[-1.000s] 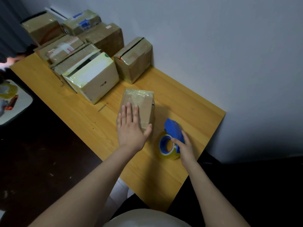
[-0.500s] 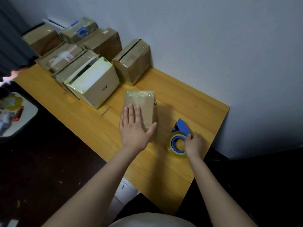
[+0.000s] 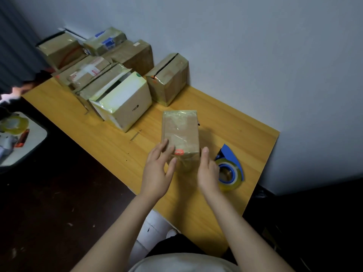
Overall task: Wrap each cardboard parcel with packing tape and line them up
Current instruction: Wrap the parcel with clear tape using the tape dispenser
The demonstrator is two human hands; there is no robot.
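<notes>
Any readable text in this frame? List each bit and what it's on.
Nothing is legible enough to quote.
White box: small dark print and a round logo on its side, too small to read.
Flat parcel: white label with red print, blurred.
Back parcel: blue label, blurred.
Brown box: small white sticker, unreadable.
Nearest parcel: an orange mark, no text.

Parcel [image 3: 179, 132] left of tape dispenser [image 3: 229, 169]

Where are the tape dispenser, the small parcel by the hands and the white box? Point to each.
tape dispenser [image 3: 234, 163]: head view, blue frame above the roll.
small parcel [image 3: 179, 130]: head view, taped top face.
white box [image 3: 119, 95]: head view, top face.
</notes>
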